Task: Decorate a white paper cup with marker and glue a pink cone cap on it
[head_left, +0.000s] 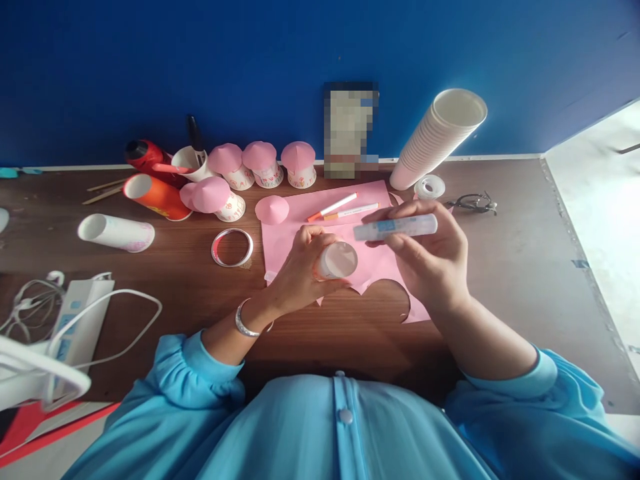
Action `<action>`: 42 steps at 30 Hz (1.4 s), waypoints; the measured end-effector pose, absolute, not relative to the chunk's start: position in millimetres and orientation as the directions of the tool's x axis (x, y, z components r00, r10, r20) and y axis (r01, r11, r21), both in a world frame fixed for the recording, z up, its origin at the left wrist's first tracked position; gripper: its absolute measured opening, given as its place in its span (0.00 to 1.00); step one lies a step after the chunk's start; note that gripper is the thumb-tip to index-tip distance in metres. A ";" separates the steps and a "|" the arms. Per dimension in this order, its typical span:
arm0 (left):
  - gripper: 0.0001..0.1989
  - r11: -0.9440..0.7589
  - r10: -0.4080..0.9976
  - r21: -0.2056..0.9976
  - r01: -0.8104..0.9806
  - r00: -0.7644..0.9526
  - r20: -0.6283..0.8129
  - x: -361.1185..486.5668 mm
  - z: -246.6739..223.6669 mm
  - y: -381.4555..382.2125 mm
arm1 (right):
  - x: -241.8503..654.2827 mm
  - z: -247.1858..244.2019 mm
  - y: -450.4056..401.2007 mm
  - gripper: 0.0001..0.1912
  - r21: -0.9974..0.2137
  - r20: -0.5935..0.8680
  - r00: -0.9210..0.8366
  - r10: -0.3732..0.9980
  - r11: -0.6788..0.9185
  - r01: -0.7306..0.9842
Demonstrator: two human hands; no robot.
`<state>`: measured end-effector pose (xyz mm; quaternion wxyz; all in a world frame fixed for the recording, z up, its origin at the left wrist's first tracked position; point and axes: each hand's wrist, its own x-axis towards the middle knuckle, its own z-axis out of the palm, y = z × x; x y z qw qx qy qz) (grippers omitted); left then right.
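Note:
My left hand is closed round a small paper cup, its pale round end facing up. In my right hand is a translucent glue bottle with a blue label, held nearly level, its narrower end pointing left toward the cup. A small gap separates the bottle from the cup. Below both hands lies a pink paper sheet with round cut-outs along its near edge. Two markers rest on it, and a pink paper cone sits at its left corner.
Several cups with pink cone tops stand along the wall. A tall stack of paper cups leans at back right, near a tape roll and glasses. Left are another tape roll, an orange cup and a power strip.

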<state>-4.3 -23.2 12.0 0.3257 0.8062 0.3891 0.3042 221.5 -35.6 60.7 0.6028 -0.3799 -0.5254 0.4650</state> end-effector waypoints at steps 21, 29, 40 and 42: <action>0.19 -0.494 0.867 0.604 0.625 0.400 0.296 -69.9 41.5 -34.2 | 228.6 37.7 -31.4 0.19 -0.862 -0.199 -0.019 0.980 -0.184 -0.472; 0.06 -0.358 0.933 0.781 0.511 0.236 0.274 -60.1 54.9 -53.7 | 206.1 47.6 -59.1 0.16 -0.830 -0.174 -0.181 0.968 -0.243 -0.502; 0.14 -0.115 0.943 0.986 0.123 0.326 0.070 -37.7 57.5 -77.0 | 175.3 40.7 -96.1 0.17 -0.682 -0.229 -0.458 0.859 -0.478 -0.554; 0.12 -0.052 0.936 0.996 0.073 0.351 0.023 -34.3 57.0 -79.2 | 173.2 35.3 -97.6 0.17 -0.678 -0.235 -0.491 0.839 -0.503 -0.535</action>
